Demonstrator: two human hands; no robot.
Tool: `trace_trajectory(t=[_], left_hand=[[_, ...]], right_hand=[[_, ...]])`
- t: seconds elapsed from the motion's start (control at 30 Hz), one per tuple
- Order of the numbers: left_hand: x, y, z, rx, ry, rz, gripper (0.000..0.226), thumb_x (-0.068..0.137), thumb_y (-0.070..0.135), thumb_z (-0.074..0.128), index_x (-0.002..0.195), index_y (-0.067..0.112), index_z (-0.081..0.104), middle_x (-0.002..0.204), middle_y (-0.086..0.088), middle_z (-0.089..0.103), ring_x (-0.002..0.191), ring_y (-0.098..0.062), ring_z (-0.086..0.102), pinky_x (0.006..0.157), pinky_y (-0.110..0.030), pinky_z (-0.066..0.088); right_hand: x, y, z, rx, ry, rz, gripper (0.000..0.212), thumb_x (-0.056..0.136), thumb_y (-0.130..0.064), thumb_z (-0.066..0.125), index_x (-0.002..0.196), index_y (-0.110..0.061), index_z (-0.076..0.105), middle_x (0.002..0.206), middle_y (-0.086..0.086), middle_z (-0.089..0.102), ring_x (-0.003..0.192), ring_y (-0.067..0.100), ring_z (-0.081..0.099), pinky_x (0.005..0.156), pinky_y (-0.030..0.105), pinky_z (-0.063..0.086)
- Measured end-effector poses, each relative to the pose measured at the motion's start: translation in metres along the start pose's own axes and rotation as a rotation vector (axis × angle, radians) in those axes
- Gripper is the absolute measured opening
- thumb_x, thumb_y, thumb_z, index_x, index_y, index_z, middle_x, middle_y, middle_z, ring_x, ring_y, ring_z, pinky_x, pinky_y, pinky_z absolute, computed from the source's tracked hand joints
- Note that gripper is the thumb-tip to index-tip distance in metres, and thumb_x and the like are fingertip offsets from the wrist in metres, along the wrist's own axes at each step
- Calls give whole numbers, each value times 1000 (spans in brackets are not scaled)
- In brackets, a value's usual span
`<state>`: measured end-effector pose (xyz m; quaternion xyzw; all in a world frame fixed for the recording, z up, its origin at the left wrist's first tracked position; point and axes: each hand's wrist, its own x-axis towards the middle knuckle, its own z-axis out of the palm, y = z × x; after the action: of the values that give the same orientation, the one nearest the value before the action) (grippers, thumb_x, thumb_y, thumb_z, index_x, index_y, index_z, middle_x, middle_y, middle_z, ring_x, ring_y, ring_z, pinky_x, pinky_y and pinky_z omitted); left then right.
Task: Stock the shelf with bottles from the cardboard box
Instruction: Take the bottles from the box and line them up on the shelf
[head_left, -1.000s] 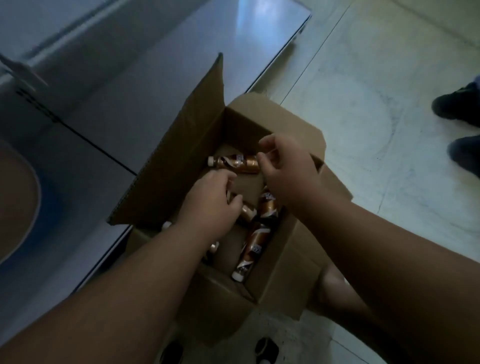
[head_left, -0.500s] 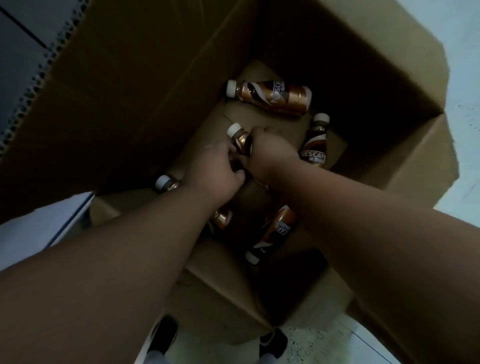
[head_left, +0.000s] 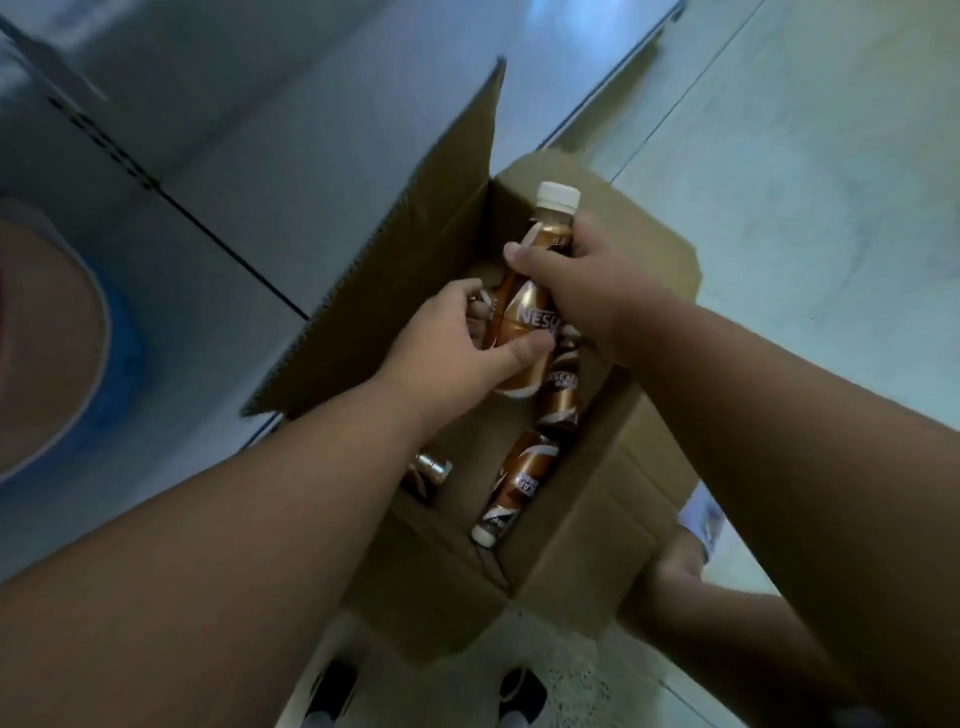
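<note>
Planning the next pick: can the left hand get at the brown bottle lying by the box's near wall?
Probably not yet: the left hand already grips a brown white-capped bottle; the lying bottle itself is uncovered.

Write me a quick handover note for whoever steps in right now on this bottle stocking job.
Right hand: grips the upper part of a brown bottle with a white cap, held over the cardboard box.
Left hand: holds the same bottle lower down; another bottle may be behind its fingers, hard to tell.
In the box: at least two loose bottles lie on the bottom, another partly hidden under the left arm.
Done: one bottle lifted.
Left: carry it to the shelf, then clear the rest.
</note>
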<state>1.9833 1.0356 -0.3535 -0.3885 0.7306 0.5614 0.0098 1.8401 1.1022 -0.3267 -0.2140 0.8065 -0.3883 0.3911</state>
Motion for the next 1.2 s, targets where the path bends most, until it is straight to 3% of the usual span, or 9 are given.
trace_trajectory(t=[0.17,0.37,0.47,0.67,0.83,0.97,1.1,1.2], left_hand=[[-28,76,-46,17,175,201,78,71,56,77,136,29,46,120,15,58,106,-3,57,84,-21,48],[-31,126,-93,7,320,321,93,65,64,74,143,29,38,131,12,54,112,-4,56,85,-22,48],[-26,149,-118,6,387,347,82,75,53,75,143,26,39,131,11,55,114,-6,54,76,-15,42],[-26,186,-165,54,396,404,78,74,55,75,139,26,44,131,9,56,114,-9,56,85,-23,46],[-16,187,-210,47,505,416,90,73,58,75,147,24,36,135,7,51,115,-10,54,91,-30,47],[21,171,-231,105,524,372,93,69,65,73,145,25,38,134,7,50,114,-9,53,90,-29,46],[79,162,-246,218,585,319,99,64,73,68,144,23,38,129,7,51,116,-14,53,100,-41,48],[116,162,-254,245,653,284,93,65,71,67,140,23,41,122,4,53,112,-19,55,97,-42,49]], right_hand=[[-35,-96,-28,7,124,-297,34,78,-51,73,101,-31,59,94,-6,70,90,13,69,88,46,57],[-28,-182,-46,56,148,-518,45,76,-58,74,102,-26,58,94,-2,68,89,15,69,86,46,58],[-28,-217,-51,-5,136,-578,46,79,-57,72,105,-23,56,94,-2,66,88,15,67,84,44,58],[-38,-286,-50,-155,187,-624,43,84,-57,67,105,-20,57,92,-2,66,86,15,66,85,45,57],[-29,-329,-27,-199,209,-656,36,87,-51,66,103,-20,61,94,-1,68,88,17,67,86,44,57],[18,-341,-9,-156,216,-665,38,85,-51,68,108,-21,61,93,-5,67,89,16,66,82,40,56],[82,-347,1,-156,218,-714,39,82,-48,73,105,-20,61,90,-5,68,85,16,66,81,43,58],[128,-351,3,-141,204,-742,37,79,-46,76,101,-20,61,86,-6,66,80,12,65,75,38,57]])
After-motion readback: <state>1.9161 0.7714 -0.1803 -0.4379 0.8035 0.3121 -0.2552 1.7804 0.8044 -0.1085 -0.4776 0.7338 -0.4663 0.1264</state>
